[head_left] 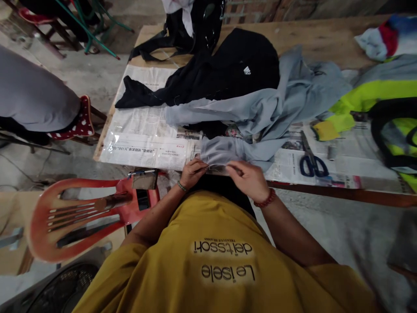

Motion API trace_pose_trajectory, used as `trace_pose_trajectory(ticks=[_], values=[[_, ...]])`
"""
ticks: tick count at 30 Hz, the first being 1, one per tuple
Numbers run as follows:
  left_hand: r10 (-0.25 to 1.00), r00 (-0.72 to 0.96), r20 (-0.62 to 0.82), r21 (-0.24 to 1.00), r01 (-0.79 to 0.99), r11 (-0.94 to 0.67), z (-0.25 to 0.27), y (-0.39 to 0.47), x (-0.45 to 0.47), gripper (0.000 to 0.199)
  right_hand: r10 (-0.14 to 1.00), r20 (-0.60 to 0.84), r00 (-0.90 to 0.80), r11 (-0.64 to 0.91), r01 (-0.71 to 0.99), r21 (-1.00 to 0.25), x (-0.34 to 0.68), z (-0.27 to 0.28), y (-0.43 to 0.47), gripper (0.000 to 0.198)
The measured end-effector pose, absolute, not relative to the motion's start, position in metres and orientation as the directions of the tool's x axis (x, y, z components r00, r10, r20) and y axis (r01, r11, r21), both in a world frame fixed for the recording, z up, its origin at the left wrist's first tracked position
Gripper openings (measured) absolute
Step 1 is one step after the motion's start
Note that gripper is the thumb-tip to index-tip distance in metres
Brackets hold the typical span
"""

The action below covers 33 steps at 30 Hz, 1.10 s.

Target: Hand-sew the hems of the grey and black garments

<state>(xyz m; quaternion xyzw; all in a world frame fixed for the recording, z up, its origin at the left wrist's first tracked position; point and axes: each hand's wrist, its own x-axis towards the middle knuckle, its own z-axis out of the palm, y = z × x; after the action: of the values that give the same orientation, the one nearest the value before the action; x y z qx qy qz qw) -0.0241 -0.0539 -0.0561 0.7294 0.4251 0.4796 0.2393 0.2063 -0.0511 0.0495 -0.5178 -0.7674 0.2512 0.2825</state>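
Note:
A grey and black garment [224, 150] lies across the table, one grey cuff pointing toward me at the front edge. My left hand [193, 174] is closed in a pinch at the left corner of this cuff. On the cuff's other side, my right hand [249, 179] is closed too, thumb and forefinger together. A thin pale line, like thread, shows between the two sets of fingertips. Whatever the right fingers hold is too small to make out. Dark blue-handled scissors [313, 165] rest to the right of my right hand, apart from it.
Newspaper [140, 150] under clear plastic covers the wooden table [312, 32]. A black bag [205, 21] stands at the back. Neon yellow and grey clothing [384, 93] is piled at the right. A red plastic chair [42, 217] is at my left, and a seated person [35, 91] is beyond it.

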Motion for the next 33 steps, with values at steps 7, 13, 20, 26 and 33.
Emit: trace_pose_trajectory(ticks=[7, 13, 20, 26, 33], values=[[0.842, 0.174, 0.511, 0.733, 0.424, -0.533, -0.052, -0.053, -0.025, 0.015, 0.905, 0.045, -0.423, 0.347, 0.674, -0.652, 0.184, 0.042, 0.009, 0.020], [0.854, 0.188, 0.485, 0.726, 0.457, -0.514, -0.054, -0.052, -0.025, 0.013, 0.823, -0.219, -0.524, 0.179, 0.606, -0.775, 0.160, 0.018, 0.010, 0.019], [0.882, 0.187, 0.434, 0.744, 0.478, -0.467, -0.054, -0.053, -0.028, 0.016, 0.894, -0.181, -0.409, 0.049, 0.493, -0.869, 0.163, 0.012, -0.001, 0.019], [0.885, 0.203, 0.419, 0.756, 0.462, -0.464, -0.053, -0.053, -0.028, 0.015, 0.920, -0.202, -0.335, -0.099, 0.300, -0.949, 0.157, 0.006, -0.005, 0.018], [0.869, 0.204, 0.451, 0.761, 0.419, -0.494, -0.054, -0.049, -0.027, 0.016, 0.928, -0.302, -0.218, -0.301, 0.039, -0.953, 0.144, 0.003, -0.003, 0.023]])
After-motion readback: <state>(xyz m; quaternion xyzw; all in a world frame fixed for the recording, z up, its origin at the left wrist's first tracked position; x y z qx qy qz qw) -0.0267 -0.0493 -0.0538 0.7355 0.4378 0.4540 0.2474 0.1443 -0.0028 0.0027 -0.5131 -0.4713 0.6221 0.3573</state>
